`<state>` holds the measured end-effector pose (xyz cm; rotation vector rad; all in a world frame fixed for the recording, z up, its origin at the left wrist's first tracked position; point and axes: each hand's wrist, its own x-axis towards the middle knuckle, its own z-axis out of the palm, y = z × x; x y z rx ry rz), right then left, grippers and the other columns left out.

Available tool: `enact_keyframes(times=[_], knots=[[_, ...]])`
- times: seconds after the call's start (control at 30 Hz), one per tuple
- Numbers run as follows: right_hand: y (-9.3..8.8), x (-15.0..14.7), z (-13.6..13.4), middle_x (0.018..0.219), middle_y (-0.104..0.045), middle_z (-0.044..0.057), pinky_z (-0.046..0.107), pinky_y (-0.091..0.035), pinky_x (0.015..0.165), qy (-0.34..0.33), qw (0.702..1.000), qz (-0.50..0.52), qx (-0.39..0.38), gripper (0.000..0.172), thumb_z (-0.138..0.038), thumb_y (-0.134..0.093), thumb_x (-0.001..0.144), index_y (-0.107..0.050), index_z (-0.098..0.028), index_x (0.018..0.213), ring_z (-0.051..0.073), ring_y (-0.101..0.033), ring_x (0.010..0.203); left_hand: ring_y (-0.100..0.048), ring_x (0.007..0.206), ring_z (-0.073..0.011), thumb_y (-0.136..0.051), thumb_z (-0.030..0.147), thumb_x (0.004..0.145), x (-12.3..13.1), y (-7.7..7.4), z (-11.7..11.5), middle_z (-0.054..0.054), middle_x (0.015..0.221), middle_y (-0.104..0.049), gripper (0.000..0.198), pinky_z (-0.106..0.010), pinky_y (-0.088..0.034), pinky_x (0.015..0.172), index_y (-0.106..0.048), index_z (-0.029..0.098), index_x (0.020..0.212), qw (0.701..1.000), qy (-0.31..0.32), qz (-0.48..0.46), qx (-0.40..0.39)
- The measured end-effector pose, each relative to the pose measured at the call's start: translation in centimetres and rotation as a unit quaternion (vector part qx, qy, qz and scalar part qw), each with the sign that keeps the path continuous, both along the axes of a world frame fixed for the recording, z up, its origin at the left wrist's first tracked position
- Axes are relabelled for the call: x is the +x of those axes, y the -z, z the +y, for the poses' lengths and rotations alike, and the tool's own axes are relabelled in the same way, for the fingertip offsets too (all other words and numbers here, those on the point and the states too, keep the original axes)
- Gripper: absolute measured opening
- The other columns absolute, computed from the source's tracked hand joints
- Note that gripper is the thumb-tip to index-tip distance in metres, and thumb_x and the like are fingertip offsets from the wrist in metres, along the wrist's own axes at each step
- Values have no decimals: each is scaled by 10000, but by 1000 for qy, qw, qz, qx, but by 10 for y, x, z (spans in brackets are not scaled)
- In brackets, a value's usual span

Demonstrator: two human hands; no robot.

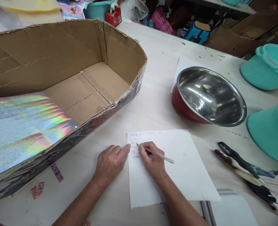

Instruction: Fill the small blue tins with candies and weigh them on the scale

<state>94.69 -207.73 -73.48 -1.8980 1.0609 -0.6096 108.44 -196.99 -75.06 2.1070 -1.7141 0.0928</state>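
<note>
A white sheet of paper (pixel 171 175) lies on the table with several short lines of handwriting near its upper left corner. My right hand (pixel 152 159) rests on the sheet, its fingers closed round a slim pen (pixel 161 155) whose tip is at the writing. At the paper's left edge, my left hand (pixel 111 163) lies flat on the table, fingers stretched out, the index fingertip touching the edge. Nothing is held in it.
A large open cardboard box (pixel 65 53) on the left contains a shiny holographic sheet (pixel 25 122). Beyond the paper stands a red-sided steel bowl (pixel 209 95). Teal buckets (pixel 263 70) and a dark, pale-streaked bundle (pixel 244 172) are at the right. Small printed strips (pixel 57 172) lie near the box.
</note>
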Motion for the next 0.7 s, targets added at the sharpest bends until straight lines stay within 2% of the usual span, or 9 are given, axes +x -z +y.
enact_keyframes(times=[0.2,0.4,0.7], knots=[[-2,1,0,613,-584,-31,216,-411,513,-2,1000,9,-12,137,-253,-558,848,-574,-200,722,102,-500,526,-484,606,-123,-567,257,878,0,0,1,27,614,-540,241,-283,-328,597,-643,248,1107,1000,2,0,-2],[1,-1,0,619,-579,-31,217,-422,512,27,999,19,-17,134,-258,-552,844,-566,-202,723,105,-508,533,-492,610,-123,-562,251,881,0,0,0,21,613,-543,246,-278,-330,598,-641,246,1113,1000,3,-3,5],[-2,0,-1,645,-595,-13,228,-454,509,69,996,-25,58,154,-289,-551,857,-565,-199,734,124,-566,557,-500,610,-124,-553,255,887,0,-2,1,17,611,-555,239,-275,-330,597,-644,252,1108,1000,2,-5,5]])
